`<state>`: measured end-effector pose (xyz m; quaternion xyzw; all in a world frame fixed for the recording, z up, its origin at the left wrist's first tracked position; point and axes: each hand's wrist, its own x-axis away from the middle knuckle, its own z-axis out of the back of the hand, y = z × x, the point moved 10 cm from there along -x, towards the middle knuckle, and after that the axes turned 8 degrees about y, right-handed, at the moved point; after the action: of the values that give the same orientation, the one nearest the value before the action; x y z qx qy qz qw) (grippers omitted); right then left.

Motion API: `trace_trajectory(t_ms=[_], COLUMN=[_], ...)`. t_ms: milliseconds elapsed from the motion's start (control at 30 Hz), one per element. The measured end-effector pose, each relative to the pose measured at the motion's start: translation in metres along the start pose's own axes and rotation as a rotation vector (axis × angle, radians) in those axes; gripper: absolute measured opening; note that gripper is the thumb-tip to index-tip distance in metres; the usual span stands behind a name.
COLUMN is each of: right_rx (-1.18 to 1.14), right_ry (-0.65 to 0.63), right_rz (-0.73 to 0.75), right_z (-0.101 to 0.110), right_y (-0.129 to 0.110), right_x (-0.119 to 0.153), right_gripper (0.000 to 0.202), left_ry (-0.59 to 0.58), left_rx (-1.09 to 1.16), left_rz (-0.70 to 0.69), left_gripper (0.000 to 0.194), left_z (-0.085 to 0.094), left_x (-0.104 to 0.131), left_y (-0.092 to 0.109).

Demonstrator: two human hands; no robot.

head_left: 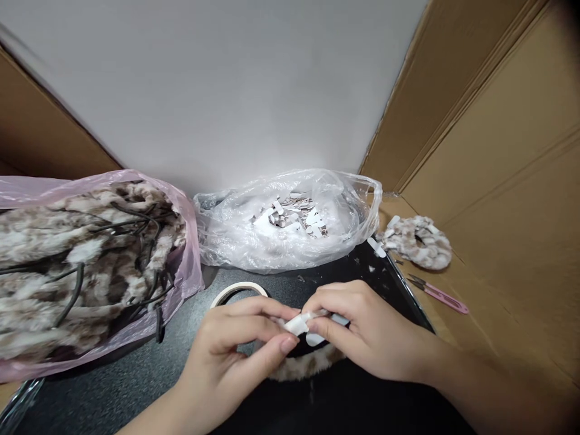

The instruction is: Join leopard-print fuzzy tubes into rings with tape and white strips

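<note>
A small white strip sits between my two hands above the black tabletop. My left hand pinches its left end between thumb and fingers. From the other side, my right hand grips its right end with thumb and forefinger. Just below, a white and brown furry band curves along the tabletop, and whether the strip goes around it is hidden by my fingers. A white card tag shows under my right thumb. Behind my left hand lies a roll of cream tape, partly covered.
A pink plastic bag at left holds furry bands with black cords. The clear plastic bag at the back contains white tags. To the right lie a furry ring and pink thread snips. Cardboard walls the right side.
</note>
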<state>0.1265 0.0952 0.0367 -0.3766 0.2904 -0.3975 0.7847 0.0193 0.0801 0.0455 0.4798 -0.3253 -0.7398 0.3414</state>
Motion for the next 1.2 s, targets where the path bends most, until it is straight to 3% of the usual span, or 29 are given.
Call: trace_trajectory(t_ms=[100,200,333,533,667,733,833,900,967,1067,1200], right_rx=[0.139,0.285,0.402,0.202,0.11,0.093,0.095,0.114,0.145,0.18,0.231], right_ry=[0.045,0.064,0.051,0.014,0.035,0.053,0.106,0.148,0.179,0.179,0.104], right_rz=[0.18,0.341,0.413,0.273,0.151,0.142,0.219,0.307,0.38,0.408,0.393], right_z=[-0.001,-0.005,-0.009,-0.002,0.003,0.004,0.008,0.012,0.014,0.012,0.001], right_y=[-0.015,-0.028,-0.033,-0.024,-0.016,-0.016,-0.021,-0.027,-0.03,-0.03,-0.028], right_x=[0.004,0.01,0.016,0.013,0.01,0.009,0.008,0.008,0.009,0.009,0.009], right_gripper=[0.015,0.019,0.022,0.019,0.013,0.011,0.01,0.016,0.02,0.018,0.01], left_ry=[0.08,0.053,0.005,0.036,0.04,0.037,-0.053,-0.185,-0.273,-0.244,-0.189], left_rx=[0.041,-0.034,-0.234,-0.32,-0.304,-0.253,-0.095,0.054,0.156,0.109,-0.136], left_rz=[0.238,0.278,0.087,-0.208,-0.265,-0.164,0.184,0.381,0.476,0.47,0.293], left_gripper=[0.013,0.015,0.012,0.017,0.023,0.032,0.043,0.027,0.015,0.018,0.019], left_z=[0.004,0.0,-0.001,-0.001,-0.002,0.002,0.003,-0.007,-0.015,-0.014,-0.012], left_x=[-0.002,0.0,0.002,0.009,0.012,0.008,0.001,0.005,0.009,0.01,0.006], left_y=[-0.018,-0.022,-0.006,0.024,0.026,0.015,-0.016,-0.029,-0.032,-0.031,-0.019])
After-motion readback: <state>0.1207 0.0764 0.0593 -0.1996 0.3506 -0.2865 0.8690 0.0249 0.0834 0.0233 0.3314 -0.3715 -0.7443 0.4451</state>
